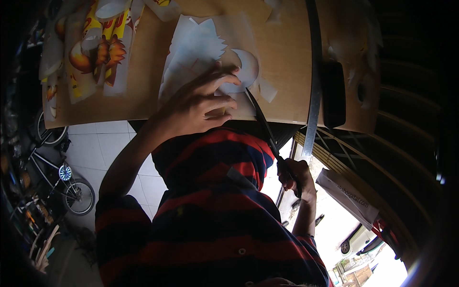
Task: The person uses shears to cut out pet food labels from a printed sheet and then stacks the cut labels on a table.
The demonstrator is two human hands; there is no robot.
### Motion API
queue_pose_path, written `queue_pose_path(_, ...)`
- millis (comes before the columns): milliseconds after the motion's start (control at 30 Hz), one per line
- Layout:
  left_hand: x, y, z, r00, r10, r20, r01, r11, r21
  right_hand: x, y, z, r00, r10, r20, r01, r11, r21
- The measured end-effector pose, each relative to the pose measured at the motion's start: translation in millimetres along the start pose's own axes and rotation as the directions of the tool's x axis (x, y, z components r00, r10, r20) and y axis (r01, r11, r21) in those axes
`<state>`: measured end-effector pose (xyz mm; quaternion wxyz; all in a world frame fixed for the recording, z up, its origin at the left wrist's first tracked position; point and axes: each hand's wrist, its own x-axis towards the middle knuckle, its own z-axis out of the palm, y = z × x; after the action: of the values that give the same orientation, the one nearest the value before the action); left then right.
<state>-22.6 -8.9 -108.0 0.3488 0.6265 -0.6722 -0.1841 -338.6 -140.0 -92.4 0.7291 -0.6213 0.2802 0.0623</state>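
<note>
A translucent backing sheet point(174, 79) lies on the brown work table point(282, 62), bearing a pale shape with a jagged edge point(203, 43) and a pale rounded, curved shape point(245, 71). My left hand point(196, 105) rests over the lower part of this sheet, its fingers bent and spread apart, near the rounded shape. In my right hand point(296, 176), beyond the table's near edge, are long dark scissors point(264, 119). Their tip points up and left, reaching the rounded shape's lower edge. Whether the blades touch it cannot be made out.
Printed yellow, orange and white sticker strips point(103, 52) lie at the table's left. To the right are a metal ruler point(313, 95) and a black phone-like slab point(333, 93). A bicycle point(62, 174) stands on the tiled floor at left; a white bag point(346, 196) hangs at lower right.
</note>
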Motion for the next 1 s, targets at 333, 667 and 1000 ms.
queue_pose_path(333,3.3,-19.1,-16.1,0.996,-0.092,0.016,0.093,0.947,-0.307,-2.1,-7.7,1.1,0.998,0.057,0.041,-0.051,0.99,-0.134)
queue_pose_path(667,56.0,-30.8,-15.0,0.978,-0.033,0.205,0.138,0.842,-0.521,1.1,-11.6,-18.8,0.996,-0.024,0.084,0.04,0.979,-0.201)
queue_pose_path(1000,45.5,-10.5,-18.9,0.934,-0.029,0.357,0.109,0.972,-0.206,5.5,-16.9,-17.3,0.996,0.03,0.084,-0.011,0.977,-0.212)
